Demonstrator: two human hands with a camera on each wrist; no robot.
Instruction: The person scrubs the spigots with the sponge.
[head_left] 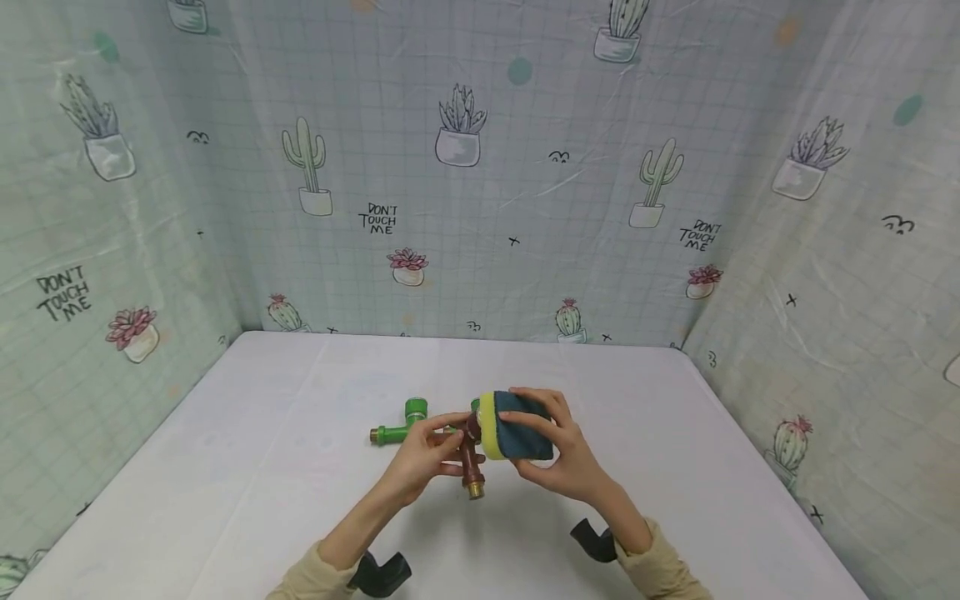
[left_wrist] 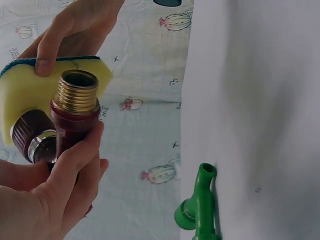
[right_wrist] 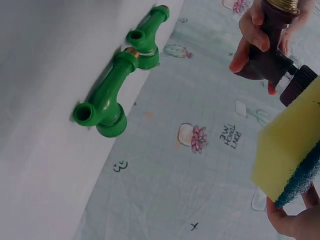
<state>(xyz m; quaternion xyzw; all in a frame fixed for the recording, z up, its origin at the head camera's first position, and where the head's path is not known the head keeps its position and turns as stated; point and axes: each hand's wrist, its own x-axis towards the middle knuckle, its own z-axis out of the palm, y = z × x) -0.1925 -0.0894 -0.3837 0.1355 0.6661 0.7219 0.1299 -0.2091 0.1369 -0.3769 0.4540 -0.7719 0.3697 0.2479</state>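
A dark red-brown tap (head_left: 470, 468) with a brass threaded end is gripped in my left hand (head_left: 416, 462), held up over the white table. My right hand (head_left: 568, 457) holds a sponge (head_left: 528, 428), yellow on one face and dark blue-green on the scouring face. Thumb and fingers spread around the sponge's edges. Its yellow side (right_wrist: 282, 150) meets the ribbed knob (left_wrist: 27, 131) of the tap, as both wrist views show. The brass thread (left_wrist: 77, 95) faces toward the left wrist camera. Part of the tap's body is hidden behind the left fingers.
Two green taps lie on the table (head_left: 300, 467) beyond the hands, one green tap (right_wrist: 107, 92) nearer the right wrist camera than the other green tap (right_wrist: 150, 37). Black curved pieces (head_left: 382, 575) show by both forearms. Cactus-print cloth (head_left: 480, 208) encloses the back and sides.
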